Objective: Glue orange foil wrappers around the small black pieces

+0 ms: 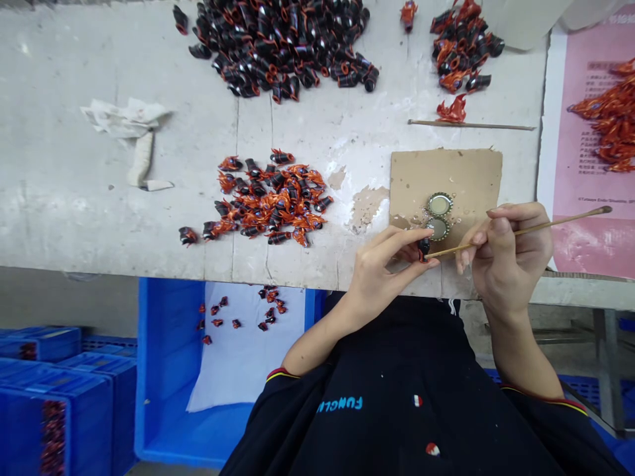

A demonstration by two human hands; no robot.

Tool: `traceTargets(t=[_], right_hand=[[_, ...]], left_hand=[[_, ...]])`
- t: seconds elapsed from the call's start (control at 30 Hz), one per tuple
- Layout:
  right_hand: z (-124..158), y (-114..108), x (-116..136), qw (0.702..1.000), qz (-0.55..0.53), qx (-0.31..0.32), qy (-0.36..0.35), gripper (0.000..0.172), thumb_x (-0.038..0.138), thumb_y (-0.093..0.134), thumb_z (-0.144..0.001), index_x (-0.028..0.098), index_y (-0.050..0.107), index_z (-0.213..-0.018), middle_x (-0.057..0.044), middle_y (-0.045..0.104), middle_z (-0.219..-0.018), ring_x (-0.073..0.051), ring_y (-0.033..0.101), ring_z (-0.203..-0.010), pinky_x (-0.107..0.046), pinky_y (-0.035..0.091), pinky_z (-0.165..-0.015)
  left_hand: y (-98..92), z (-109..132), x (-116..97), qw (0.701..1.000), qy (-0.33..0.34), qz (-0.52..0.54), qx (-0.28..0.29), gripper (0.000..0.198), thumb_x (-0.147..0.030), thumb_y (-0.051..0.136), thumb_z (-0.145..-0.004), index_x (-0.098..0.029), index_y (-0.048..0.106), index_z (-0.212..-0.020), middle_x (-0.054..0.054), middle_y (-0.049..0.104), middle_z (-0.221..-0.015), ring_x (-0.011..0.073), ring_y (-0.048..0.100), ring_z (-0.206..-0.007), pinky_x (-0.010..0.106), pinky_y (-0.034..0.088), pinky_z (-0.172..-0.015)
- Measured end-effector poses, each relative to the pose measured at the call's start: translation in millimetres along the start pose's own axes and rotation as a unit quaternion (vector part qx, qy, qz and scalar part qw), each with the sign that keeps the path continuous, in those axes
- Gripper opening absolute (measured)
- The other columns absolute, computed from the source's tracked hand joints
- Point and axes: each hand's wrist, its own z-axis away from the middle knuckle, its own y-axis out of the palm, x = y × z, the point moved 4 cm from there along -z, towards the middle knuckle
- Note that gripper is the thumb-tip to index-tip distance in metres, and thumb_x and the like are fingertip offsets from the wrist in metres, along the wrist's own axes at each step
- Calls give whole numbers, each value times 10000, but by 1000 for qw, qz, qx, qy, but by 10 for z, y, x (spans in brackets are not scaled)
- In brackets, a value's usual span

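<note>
My left hand (389, 261) pinches a small black part with an orange rim (423, 248) between thumb and fingers, over the near edge of a cardboard piece (446, 172). Between the fingers of my right hand (513, 254) lies a thin wooden stick (560, 222), its dark rounded end pointing out to the right. The other tip of the stick meets the black part. Two bottle caps (439, 204) with pale contents sit side by side on the cardboard, just beyond my left fingertips.
A large heap of black parts (288, 46) lies at the back. Black-and-orange pieces (275, 201) are piled left of the cardboard. Orange flame-shaped parts (612, 122) rest on a pink sheet (595, 59). A second stick (476, 125) and crumpled tissue (126, 119) lie behind. A blue crate (171, 423) stands below the table's edge.
</note>
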Motion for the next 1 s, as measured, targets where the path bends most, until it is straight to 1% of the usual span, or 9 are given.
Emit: traceTargets(t=[0.23,0.37,0.53,0.6,0.73,0.83,1.0], right_hand=[[9,-13,-13,1000,-21,-3,12,19,277,694,-905,287,704,-917,53,542,-641,-90,514,-440,-236,533,-451],[7,-15,0,1000,-16,-11,9,19,291,700,-901,296,709,-917,52,549,-640,-92,512,-442,-259,559,-494],[3,-1,19,999,-35,-9,-2,32,266,686,-911,286,707,-924,62,544,-641,-83,501,-425,-268,570,-513],[7,1,20,999,-44,-6,-1,41,255,681,-914,286,707,-925,64,553,-643,-81,505,-422,-264,560,-498],[28,17,18,1000,-24,18,6,64,259,659,-928,308,699,-941,54,601,-651,-97,528,-430,-259,521,-441],[39,23,21,1000,-7,27,4,75,264,643,-937,320,692,-950,51,616,-654,-106,535,-434,-268,519,-443],[34,21,25,999,7,31,-8,91,256,619,-953,320,683,-961,58,601,-656,-93,548,-440,-253,520,-453]], left_hand=[[-2,-14,-10,1000,4,-12,-4,304,-244,790,-808,-158,691,-1083,-20,661,-834,52,652,-695,134,580,-667],[-12,-17,0,1000,-1,-14,-5,292,-233,788,-813,-158,692,-1079,-17,663,-830,55,653,-704,133,579,-668],[-19,-21,1,1000,1,-19,0,290,-231,789,-811,-149,697,-1073,-11,665,-842,51,653,-709,122,573,-676],[-19,-23,-2,1000,2,-18,-1,290,-211,793,-805,-147,697,-1071,-11,667,-846,50,654,-713,120,572,-680],[-16,-25,1,1000,-4,-10,-1,315,-186,805,-789,-159,695,-1083,-19,665,-831,55,654,-709,126,572,-671],[-21,-26,1,1000,-4,-8,-3,316,-195,804,-791,-159,697,-1086,-17,665,-829,57,651,-707,130,571,-668],[-21,-20,-8,1000,-2,-8,-3,316,-193,802,-794,-160,698,-1091,-11,672,-844,61,654,-715,136,567,-667]])
